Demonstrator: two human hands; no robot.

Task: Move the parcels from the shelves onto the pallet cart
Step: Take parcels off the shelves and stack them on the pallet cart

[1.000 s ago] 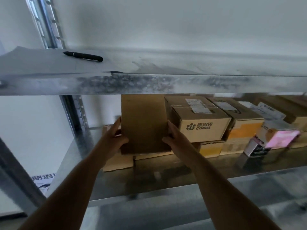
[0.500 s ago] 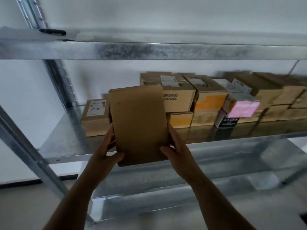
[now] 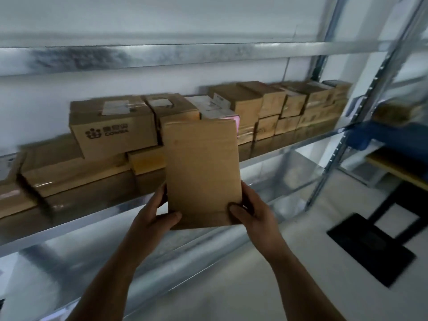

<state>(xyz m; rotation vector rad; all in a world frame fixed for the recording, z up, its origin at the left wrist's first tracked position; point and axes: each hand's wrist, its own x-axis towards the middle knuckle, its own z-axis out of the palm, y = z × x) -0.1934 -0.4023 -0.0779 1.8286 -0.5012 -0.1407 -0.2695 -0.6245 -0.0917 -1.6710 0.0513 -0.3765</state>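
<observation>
White wall behind, and across it runs a galvanised steel shelf rack (image 3: 162, 55), its upper beam smudged with dark marks, a perforated grey upright (image 3: 333, 144) rising on the right. The middle metal shelf (image 3: 289, 147) carries a long row of brown cardboard parcels (image 3: 273, 105), stacked two high toward the right end. On the left of that row sits a brown carton printed with a dark logo (image 3: 111, 128), resting on longer flat brown boxes (image 3: 69, 172). Pale floor (image 3: 301, 262) below, with a black flat frame (image 3: 370, 246) lying on it at the right; blue shelving (image 3: 389, 135) beyond is blurred. And here in front of the shelf, clear of it, is the flat upright brown cardboard parcel (image 3: 201, 172), held up in the air. The left hand (image 3: 155, 216) grips its lower left edge, thumb across the front face. The right hand (image 3: 252, 212) grips the lower right edge, thumb pressed on the front corner.
</observation>
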